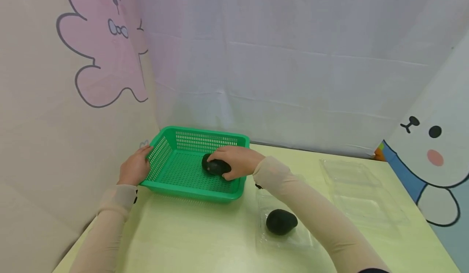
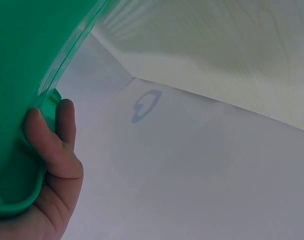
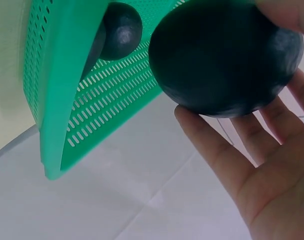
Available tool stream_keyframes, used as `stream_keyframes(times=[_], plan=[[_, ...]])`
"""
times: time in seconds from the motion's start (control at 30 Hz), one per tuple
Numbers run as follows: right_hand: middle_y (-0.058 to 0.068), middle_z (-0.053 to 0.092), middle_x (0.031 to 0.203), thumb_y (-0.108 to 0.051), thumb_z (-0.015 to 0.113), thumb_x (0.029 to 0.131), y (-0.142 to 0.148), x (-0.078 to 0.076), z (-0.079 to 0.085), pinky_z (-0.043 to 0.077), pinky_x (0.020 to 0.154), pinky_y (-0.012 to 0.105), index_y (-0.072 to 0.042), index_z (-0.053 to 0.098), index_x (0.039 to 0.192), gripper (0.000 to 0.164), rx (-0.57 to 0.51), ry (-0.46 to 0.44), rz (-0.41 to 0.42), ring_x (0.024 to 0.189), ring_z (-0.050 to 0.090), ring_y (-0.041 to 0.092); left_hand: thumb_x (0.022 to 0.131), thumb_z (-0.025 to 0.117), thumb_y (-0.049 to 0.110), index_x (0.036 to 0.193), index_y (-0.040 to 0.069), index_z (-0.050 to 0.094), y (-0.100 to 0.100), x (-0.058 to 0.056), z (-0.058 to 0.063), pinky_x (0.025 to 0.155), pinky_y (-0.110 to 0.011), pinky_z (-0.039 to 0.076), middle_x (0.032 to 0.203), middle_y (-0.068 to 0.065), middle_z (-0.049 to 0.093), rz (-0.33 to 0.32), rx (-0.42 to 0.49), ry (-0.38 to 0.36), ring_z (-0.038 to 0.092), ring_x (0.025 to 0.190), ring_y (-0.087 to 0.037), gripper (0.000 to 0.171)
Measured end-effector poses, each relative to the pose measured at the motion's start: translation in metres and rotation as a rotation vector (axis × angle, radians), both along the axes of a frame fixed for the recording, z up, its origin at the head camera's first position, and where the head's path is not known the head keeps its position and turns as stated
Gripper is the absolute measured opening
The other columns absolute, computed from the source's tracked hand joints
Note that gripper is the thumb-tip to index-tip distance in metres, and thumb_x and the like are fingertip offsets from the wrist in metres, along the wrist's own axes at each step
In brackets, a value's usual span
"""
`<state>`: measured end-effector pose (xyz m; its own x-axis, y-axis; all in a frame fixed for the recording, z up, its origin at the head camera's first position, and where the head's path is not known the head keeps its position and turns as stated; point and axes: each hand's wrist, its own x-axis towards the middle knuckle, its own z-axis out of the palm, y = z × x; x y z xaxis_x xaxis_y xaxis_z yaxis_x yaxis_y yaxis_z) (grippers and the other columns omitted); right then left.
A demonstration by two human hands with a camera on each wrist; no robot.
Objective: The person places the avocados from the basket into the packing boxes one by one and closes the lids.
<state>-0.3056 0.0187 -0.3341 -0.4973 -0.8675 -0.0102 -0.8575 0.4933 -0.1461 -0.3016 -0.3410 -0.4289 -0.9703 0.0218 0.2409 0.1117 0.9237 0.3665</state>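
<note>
My left hand [image 1: 134,168] grips the left rim of a green plastic basket [image 1: 194,191], thumb and fingers round the edge in the left wrist view. Over the right part of the basket, my right hand [image 1: 239,161] holds a dark avocado [image 1: 219,167], its fingers curled about the fruit. The right wrist view shows that avocado [image 3: 217,60] close up. Another dark avocado [image 3: 122,31] lies inside the basket, with a further dark shape beside it partly hidden by the rim. One more avocado [image 1: 281,222] rests on a clear plastic tray [image 1: 293,242] below my right forearm.
Two clear plastic trays or lids [image 1: 348,173] lie on the right side of the pale yellow table [image 1: 190,236]. A white curtain [image 1: 293,81] stands behind the table, and printed cloth walls close in both sides. The basket sits near the left wall.
</note>
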Motion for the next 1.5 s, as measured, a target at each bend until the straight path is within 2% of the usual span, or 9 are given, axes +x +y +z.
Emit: stream_keyframes(times=[0.17,0.27,0.47,0.93,1.13,1.33,1.5], plan=[[-0.001,0.055,0.133,-0.019,0.069,0.086,0.003,0.001,0.002,0.043,0.098,0.031,-0.021,0.055,0.135,0.051,-0.006,0.006,-0.003,0.119,0.050,0.015,0.094,0.036,-0.002,0.142,-0.003,0.044,-0.001,0.000,0.002,0.043,-0.033,0.032,0.149,-0.024,0.038,-0.012,0.004,0.011,0.051,0.052,-0.026,0.049],[-0.001,0.055,0.134,-0.020,0.069,0.086,0.004,0.002,0.004,0.043,0.098,0.031,-0.022,0.055,0.135,0.051,-0.006,0.007,-0.004,0.120,0.050,0.016,0.094,0.036,-0.002,0.142,-0.003,0.044,-0.001,0.000,0.003,0.043,-0.033,0.032,0.148,-0.024,0.038,-0.015,0.002,0.012,0.053,0.054,-0.027,0.049],[-0.002,0.056,0.131,-0.020,0.069,0.085,0.008,0.004,0.004,0.044,0.095,0.030,-0.023,0.056,0.134,0.051,-0.017,0.008,0.011,0.117,0.051,0.015,0.094,0.037,-0.002,0.142,-0.003,0.044,-0.001,0.000,0.002,0.043,-0.033,0.032,0.148,-0.023,0.038,-0.017,0.003,0.007,0.047,0.049,-0.020,0.049],[0.000,0.056,0.132,-0.020,0.070,0.085,0.018,0.004,0.004,0.046,0.092,0.031,-0.023,0.056,0.135,0.053,-0.033,0.022,0.014,0.117,0.051,0.016,0.095,0.036,-0.001,0.143,-0.002,0.043,0.001,0.001,0.001,0.041,-0.032,0.032,0.150,-0.022,0.037,-0.013,0.006,-0.004,0.037,0.043,-0.018,0.049],[0.001,0.055,0.134,-0.019,0.070,0.084,0.022,0.004,0.001,0.046,0.092,0.032,-0.022,0.056,0.136,0.054,-0.033,0.008,-0.005,0.119,0.051,0.016,0.094,0.035,-0.001,0.143,-0.002,0.043,-0.002,0.000,0.000,0.042,-0.031,0.031,0.149,-0.023,0.037,-0.019,0.006,-0.005,0.039,0.044,-0.018,0.050],[0.001,0.057,0.130,-0.018,0.070,0.083,0.026,0.003,0.000,0.047,0.092,0.033,-0.021,0.057,0.134,0.053,-0.050,0.025,-0.003,0.117,0.052,0.017,0.094,0.035,-0.001,0.143,-0.002,0.043,-0.002,-0.002,-0.001,0.042,-0.031,0.032,0.149,-0.023,0.037,-0.017,0.001,-0.004,0.045,0.047,-0.019,0.049],[0.001,0.057,0.129,-0.017,0.071,0.083,0.029,0.005,0.001,0.047,0.091,0.034,-0.020,0.058,0.133,0.052,-0.053,0.024,-0.009,0.116,0.053,0.018,0.094,0.035,-0.001,0.143,-0.002,0.043,-0.002,-0.001,0.000,0.043,-0.032,0.034,0.149,-0.022,0.037,-0.012,-0.004,-0.006,0.058,0.064,-0.033,0.050]])
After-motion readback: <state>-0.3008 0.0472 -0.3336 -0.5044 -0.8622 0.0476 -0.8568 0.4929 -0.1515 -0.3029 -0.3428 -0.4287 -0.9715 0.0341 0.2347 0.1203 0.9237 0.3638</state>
